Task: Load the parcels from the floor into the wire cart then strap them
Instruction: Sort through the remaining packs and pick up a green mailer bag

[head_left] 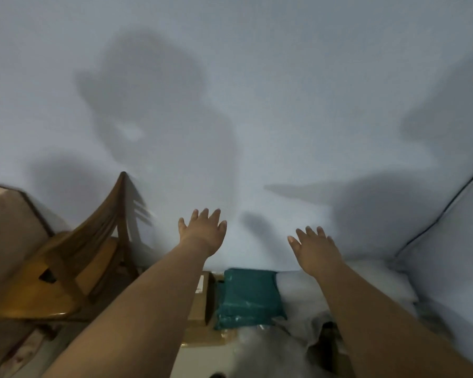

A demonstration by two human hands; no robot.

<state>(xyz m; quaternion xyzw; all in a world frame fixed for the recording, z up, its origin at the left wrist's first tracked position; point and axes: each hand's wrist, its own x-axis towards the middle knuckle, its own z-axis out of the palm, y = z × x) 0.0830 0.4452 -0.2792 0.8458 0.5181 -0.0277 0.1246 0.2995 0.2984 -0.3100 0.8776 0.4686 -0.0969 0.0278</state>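
- I see both arms stretched forward toward a pale wall (257,77), hands raised in front of it, holding nothing.
- The left hand (202,231) has its fingers (204,214) spread and released, palm facing away from me.
- The right hand (316,248) is the same, fingers (309,231) splayed loose and empty.
- The parcels lie on the floor at the foot of the wall, below and between the two forearms, well apart from both hands.
- A green parcel (250,296) wrapped in plastic film sits in the middle; a cardboard box (202,301) is just to its left, touching it, partly covered by the left forearm.
- White plastic-wrapped parcels (298,296) spread to the right of the green one; their edges blur into each other and I cannot tell how many there are.
- Something dark (328,347) beside the right forearm is too murky to identify.
- A wooden chair (66,268) stands at the left against the wall.
- The shadows of arms and head fall across the wall.
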